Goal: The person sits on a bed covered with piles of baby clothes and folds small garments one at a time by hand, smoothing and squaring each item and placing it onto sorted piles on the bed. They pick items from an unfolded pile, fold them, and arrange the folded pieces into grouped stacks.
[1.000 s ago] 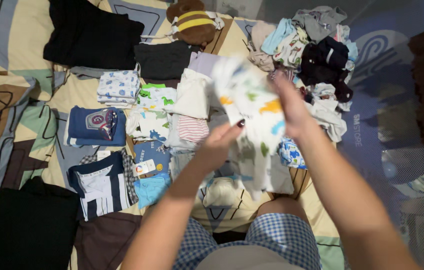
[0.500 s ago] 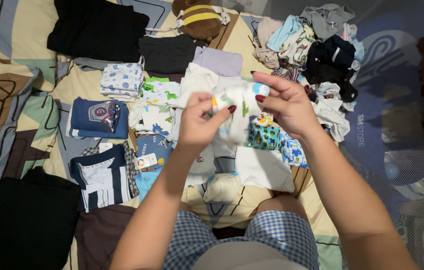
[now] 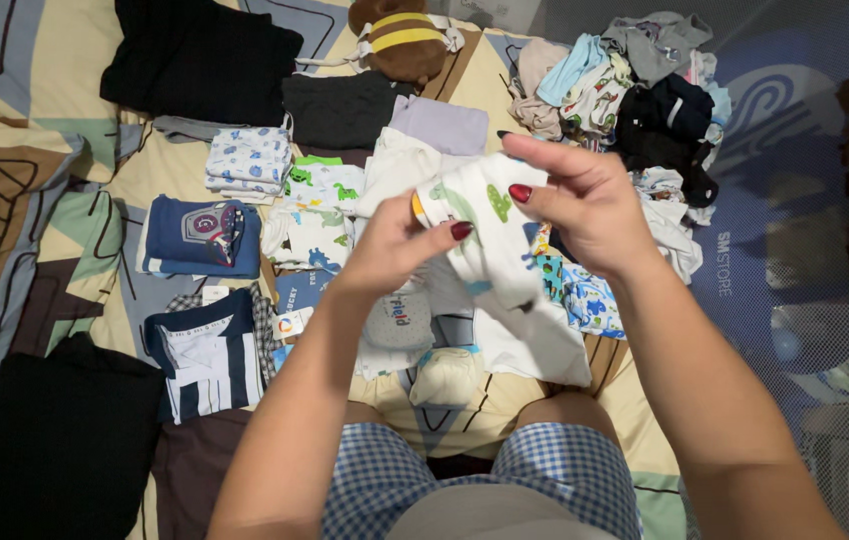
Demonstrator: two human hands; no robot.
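Both hands hold a small white garment with green, orange and blue dinosaur prints (image 3: 480, 235) up in front of me, above the spread of clothes. My left hand (image 3: 395, 250) pinches its left edge between thumb and fingers. My right hand (image 3: 580, 205) grips its upper right part, and the cloth hangs down between them. Below the garment lie folded baby clothes on a patterned bedsheet (image 3: 35, 150).
Folded stacks lie in rows: a navy top (image 3: 200, 237), a striped navy shirt (image 3: 207, 355), white printed pieces (image 3: 248, 160), black garments (image 3: 200, 60). An unsorted clothes heap (image 3: 635, 90) sits at the far right, a brown plush toy (image 3: 405, 35) at the top. My knees in checked shorts (image 3: 485, 480) are below.
The garment was spread wide and blurred a second ago; now it is gathered smaller between both hands, which have come closer together and slightly lower.
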